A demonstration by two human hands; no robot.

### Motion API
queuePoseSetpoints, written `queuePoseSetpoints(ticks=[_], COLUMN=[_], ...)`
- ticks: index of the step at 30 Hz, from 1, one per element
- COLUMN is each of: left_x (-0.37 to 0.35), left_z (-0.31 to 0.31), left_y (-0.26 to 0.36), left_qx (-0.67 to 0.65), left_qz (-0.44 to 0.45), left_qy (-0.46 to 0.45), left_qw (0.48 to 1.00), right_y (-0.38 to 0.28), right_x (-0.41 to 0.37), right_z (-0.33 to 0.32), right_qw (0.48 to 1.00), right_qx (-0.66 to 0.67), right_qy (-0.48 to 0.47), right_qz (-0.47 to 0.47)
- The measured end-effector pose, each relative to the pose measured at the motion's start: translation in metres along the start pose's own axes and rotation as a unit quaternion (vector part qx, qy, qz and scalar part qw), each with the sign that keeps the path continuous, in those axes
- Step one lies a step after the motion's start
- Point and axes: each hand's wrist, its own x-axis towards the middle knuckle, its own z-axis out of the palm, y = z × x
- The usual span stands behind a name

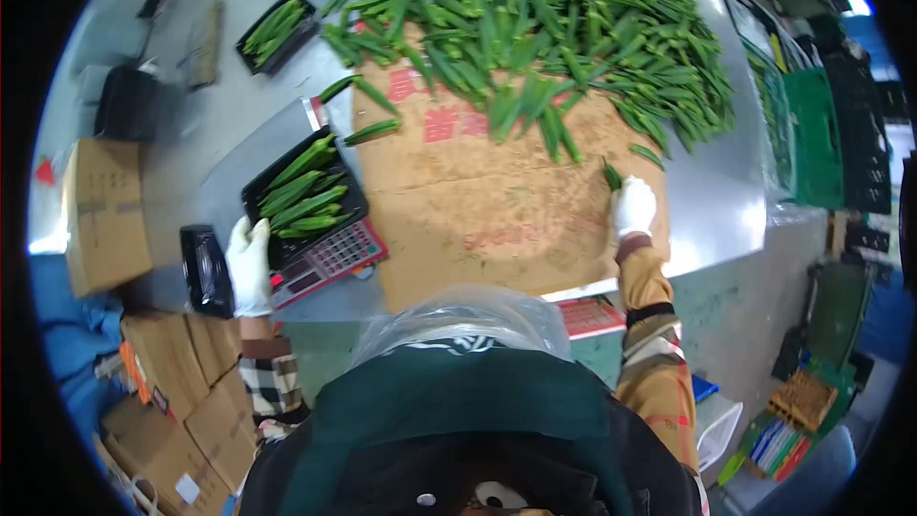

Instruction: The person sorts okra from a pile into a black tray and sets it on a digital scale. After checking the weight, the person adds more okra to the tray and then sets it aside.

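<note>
My left hand, in a white glove, is at the lower left edge of a black tray that holds several okra pods. Whether its fingers grip the rim is unclear. The tray rests on a red-edged scale with keys. My right hand, gloved too, is closed around an okra pod over the right part of a flat cardboard sheet. Beyond it lies a large heap of okra, with a few loose pods beside the tray.
Another black tray with okra stands at the back left. Empty black trays lie left of my left hand. Cardboard boxes are on the left, and a green crate is on the right beyond the metal table.
</note>
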Motion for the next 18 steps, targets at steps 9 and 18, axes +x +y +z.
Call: queuePoseSetpoints(ticks=[9, 18], left_x=[-0.018, -0.02], left_z=[0.0, 0.008], left_y=[0.002, -0.01], left_qx=[-0.09, -0.108], left_qz=[0.009, -0.005], left_qy=[0.024, -0.043], left_qw=[0.996, 0.993], right_y=[0.023, -0.266], right_x=[0.009, -0.027], right_z=[0.015, -0.238], right_qw=[0.991, 0.79], right_qx=[0.049, 0.43], right_qy=[-0.101, 0.143], right_qz=[0.069, -0.413])
